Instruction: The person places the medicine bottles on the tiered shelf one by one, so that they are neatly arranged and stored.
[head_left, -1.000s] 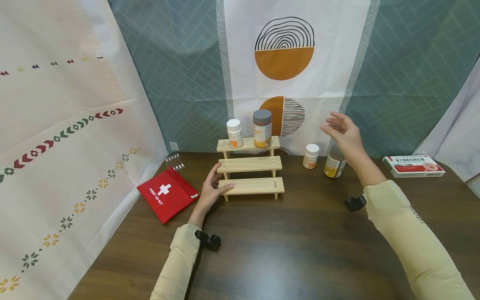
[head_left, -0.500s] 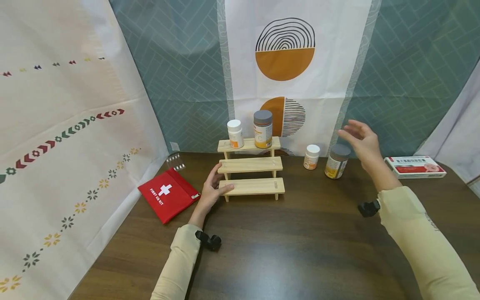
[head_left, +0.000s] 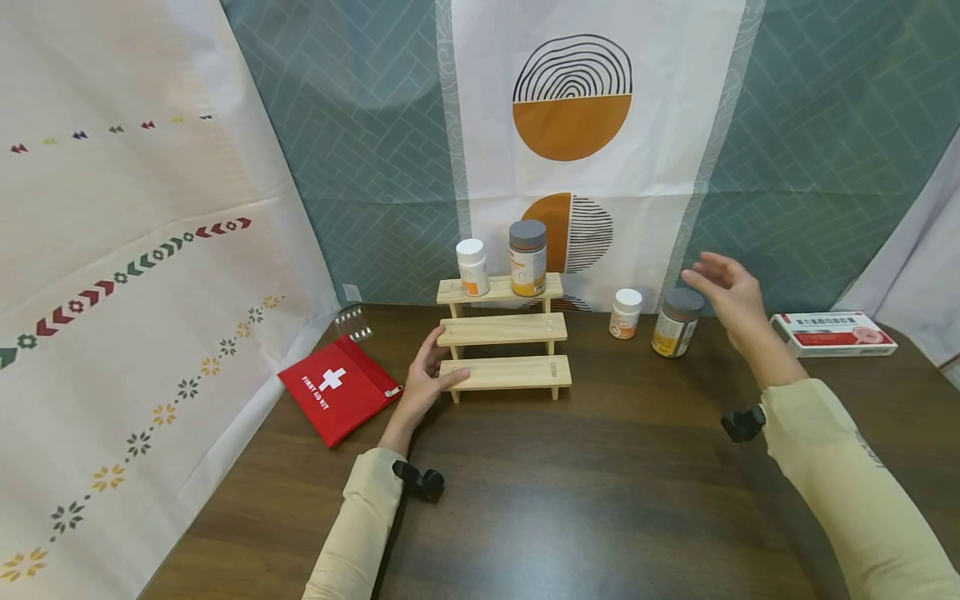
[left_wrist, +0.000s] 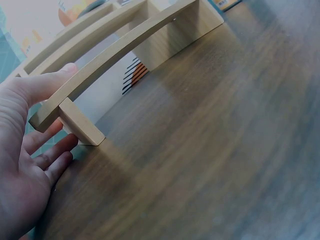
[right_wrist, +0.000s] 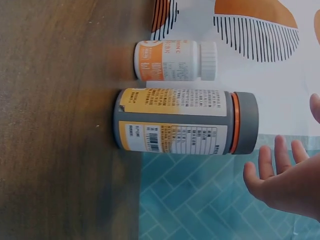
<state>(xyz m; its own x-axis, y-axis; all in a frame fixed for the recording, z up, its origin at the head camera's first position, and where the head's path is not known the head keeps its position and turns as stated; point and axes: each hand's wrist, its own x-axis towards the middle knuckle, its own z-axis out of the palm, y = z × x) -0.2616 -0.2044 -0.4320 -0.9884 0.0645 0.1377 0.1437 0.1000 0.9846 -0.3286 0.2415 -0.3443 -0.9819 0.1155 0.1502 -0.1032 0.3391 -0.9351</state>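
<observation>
My left hand (head_left: 423,387) grips the left end of a three-step wooden rack (head_left: 506,372). Its thumb lies on the lowest step and the fingers are at the side, as the left wrist view shows near the rack's leg (left_wrist: 82,122). On the top step stand a small white pill bottle (head_left: 472,268) and a larger grey-capped jar (head_left: 528,260). My right hand (head_left: 731,296) hovers with loosely bent fingers, holding nothing. Closest to it is another grey-capped jar (right_wrist: 175,121), upright on the table. Beside that jar stands a second small white bottle (right_wrist: 172,60).
A red first aid pouch (head_left: 341,390) lies left of the rack, with a blister pack (head_left: 352,323) behind it. A flat white and red medicine box (head_left: 832,334) lies at the right. Patterned cloth (head_left: 375,150) hangs behind the table (head_left: 570,500).
My right hand has moved right and down, away from in front of the right-hand grey-capped jar, which now shows fully. The left hand keeps its hold on the rack.
</observation>
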